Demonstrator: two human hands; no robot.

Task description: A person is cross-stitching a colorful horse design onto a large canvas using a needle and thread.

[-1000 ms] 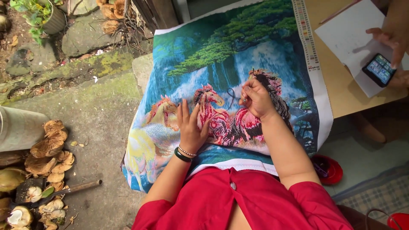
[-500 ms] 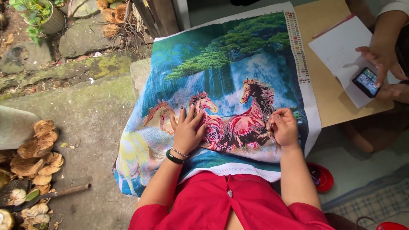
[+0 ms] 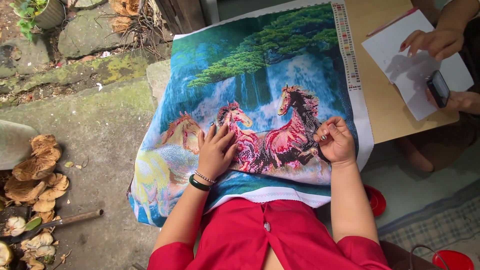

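A large cross-stitch canvas (image 3: 260, 90) showing red horses before a waterfall and green trees lies draped over the person's lap and a wooden surface (image 3: 385, 100). The left hand (image 3: 216, 152) rests flat on the embroidery, fingers spread, its grip apart and clamped on nothing, a dark bangle (image 3: 199, 184) and a beaded bracelet at the wrist. The right hand (image 3: 335, 140) sits at the canvas's right edge, fingertips pinched together on a needle (image 3: 323, 137) too small to make out clearly, with a thin thread (image 3: 280, 131) running left across the horses. On the surface beyond, another person's hands hold a phone (image 3: 439, 88) over a white sheet of paper (image 3: 415, 65). Dried husks (image 3: 35, 170) lie on the stone ground to the left.
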